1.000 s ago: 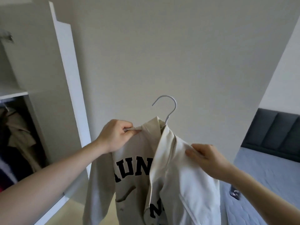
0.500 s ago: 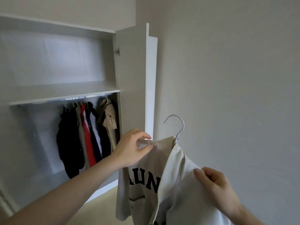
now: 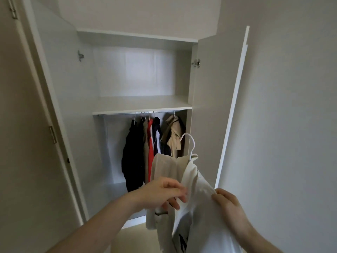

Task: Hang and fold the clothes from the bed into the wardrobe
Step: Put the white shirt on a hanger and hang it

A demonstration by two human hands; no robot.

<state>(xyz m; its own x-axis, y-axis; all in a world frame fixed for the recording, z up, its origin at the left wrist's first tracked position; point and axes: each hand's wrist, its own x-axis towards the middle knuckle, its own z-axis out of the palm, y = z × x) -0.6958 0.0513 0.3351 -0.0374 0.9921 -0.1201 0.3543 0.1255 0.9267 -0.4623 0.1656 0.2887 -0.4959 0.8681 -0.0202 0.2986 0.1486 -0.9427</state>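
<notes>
Both bare forearms reach forward. The left hand (image 3: 162, 193) pinches the cream cotton jacket's (image 3: 197, 203) front edge; the right hand (image 3: 230, 207) grips its right side.

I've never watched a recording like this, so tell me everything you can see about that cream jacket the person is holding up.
The cream jacket looks like soft cotton, off-white with dark block letters partly showing low on its front. It hangs on a white hanger whose hook stands free above the collar, not yet on the wardrobe rail. It is open at the front, with one side lying over the other in folds. The left hand pinches its front edge; the right hand grips the fabric of the other side. It is held before the open wardrobe.
</notes>
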